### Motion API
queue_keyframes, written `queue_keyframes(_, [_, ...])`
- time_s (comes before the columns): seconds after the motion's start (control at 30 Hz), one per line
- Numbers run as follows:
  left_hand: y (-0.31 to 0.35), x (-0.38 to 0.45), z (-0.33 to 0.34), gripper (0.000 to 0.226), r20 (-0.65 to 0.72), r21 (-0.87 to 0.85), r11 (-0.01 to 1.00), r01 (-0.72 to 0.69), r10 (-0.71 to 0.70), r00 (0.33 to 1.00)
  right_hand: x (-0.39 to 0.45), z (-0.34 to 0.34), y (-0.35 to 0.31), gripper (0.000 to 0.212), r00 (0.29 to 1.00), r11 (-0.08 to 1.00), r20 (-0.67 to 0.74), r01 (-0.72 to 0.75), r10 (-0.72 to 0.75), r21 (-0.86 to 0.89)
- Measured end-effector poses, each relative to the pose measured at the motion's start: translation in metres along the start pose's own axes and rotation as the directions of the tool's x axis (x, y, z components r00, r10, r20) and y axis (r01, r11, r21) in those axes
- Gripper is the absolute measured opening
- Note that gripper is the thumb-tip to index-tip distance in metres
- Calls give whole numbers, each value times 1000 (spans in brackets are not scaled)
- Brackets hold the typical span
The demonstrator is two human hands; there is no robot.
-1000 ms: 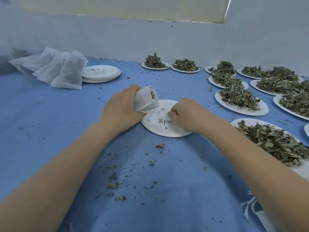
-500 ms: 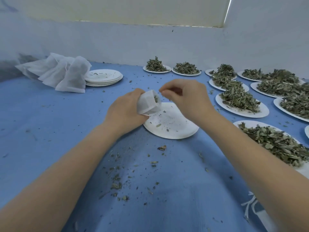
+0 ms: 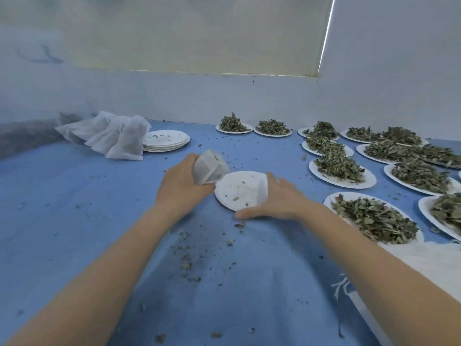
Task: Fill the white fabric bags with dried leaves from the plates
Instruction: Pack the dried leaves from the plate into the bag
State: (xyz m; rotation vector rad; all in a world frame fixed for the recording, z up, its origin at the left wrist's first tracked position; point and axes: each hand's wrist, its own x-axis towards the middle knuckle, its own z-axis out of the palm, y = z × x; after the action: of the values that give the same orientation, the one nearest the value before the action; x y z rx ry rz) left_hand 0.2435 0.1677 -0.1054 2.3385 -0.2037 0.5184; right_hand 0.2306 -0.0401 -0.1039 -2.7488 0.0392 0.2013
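Inside the small white fabric bag point(image 3: 209, 168), contents barely visible; left hand point(image 3: 182, 186) grips it, mouth open. Right hand point(image 3: 277, 201) grasps the near-empty round white paper plate point(image 3: 239, 189).

This looks like a small hand-packing workroom for dried herbs. A blue cloth point(image 3: 74, 221) covers the work surface against bare pale walls point(image 3: 386, 83); many white plates of dried leaves point(image 3: 374, 218) sit in rows, beside stacked empty plates point(image 3: 166, 141) and a heap of white fabric bags point(image 3: 112, 138).
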Motion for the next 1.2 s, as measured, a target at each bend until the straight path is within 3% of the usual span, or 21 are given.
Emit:
queue_keyframes(0.23, [-10, 6, -19, 40, -18, -120, 984, 134, -137, 990, 17, 8, -24, 155, 994, 981, -104, -5, 25, 192])
queue_keyframes(0.37, [-28, 36, -38, 33, -60, -229, 937, 264, -285, 957, 55, -2, -76, 144, 970, 974, -234, 108, -61, 198])
queue_keyframes(0.57, [-84, 103, -52, 23, 1, -363, 835, 413, -443, 897, 140, -5, -150, 141, 978, 975, -175, 140, -109, 173])
queue_keyframes(0.7, [-134, 151, -46, 30, -19, -320, 818, 478, -510, 860, 200, 6, -188, 141, 990, 985, -99, 115, -103, 127])
queue_keyframes(0.9, [-197, 198, -46, 25, -175, -156, 873, 462, -485, 857, 267, 29, -230, 137, 993, 992, -37, 112, -110, 64])
queue_keyframes(1.2, [-209, 224, -47, 55, -354, 130, 865, 484, -415, 838, 279, 44, -239, 128, 986, 986, -46, 162, -160, 45])
